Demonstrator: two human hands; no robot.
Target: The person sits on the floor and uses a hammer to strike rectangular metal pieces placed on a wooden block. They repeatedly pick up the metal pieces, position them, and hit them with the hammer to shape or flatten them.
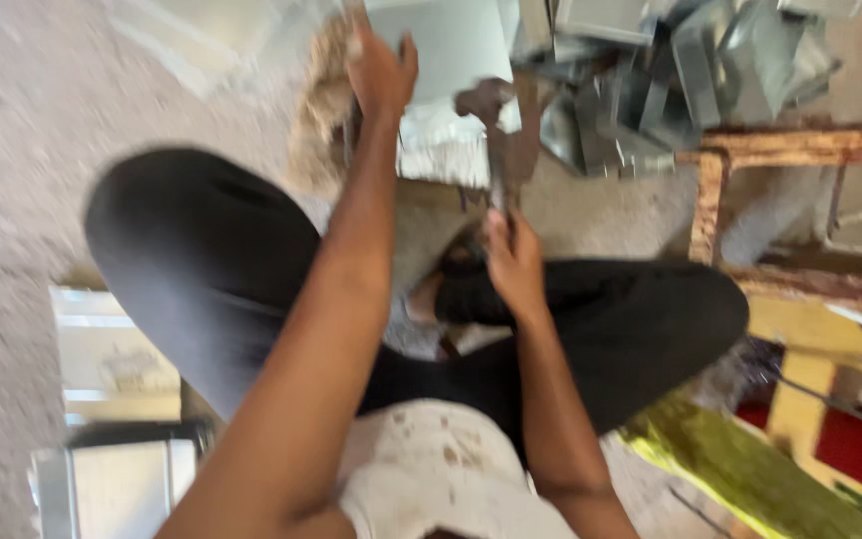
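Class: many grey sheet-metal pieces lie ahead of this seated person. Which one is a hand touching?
The flat sheet-metal piece under the left hand; the others lie untouched in the heap to its right.

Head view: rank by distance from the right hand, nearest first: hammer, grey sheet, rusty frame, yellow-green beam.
1. hammer: held in the right hand, head up.
2. grey sheet: above, under the left hand.
3-4. rusty frame, right, and yellow-green beam, lower right: too close to call.

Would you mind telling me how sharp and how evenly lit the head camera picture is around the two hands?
Head view: motion blur smears the whole frame; the left hand on a grey metal sheet and the right hand gripping a hammer have soft edges. Daylight falls brightly on the metal scrap pile; the lap is dark.
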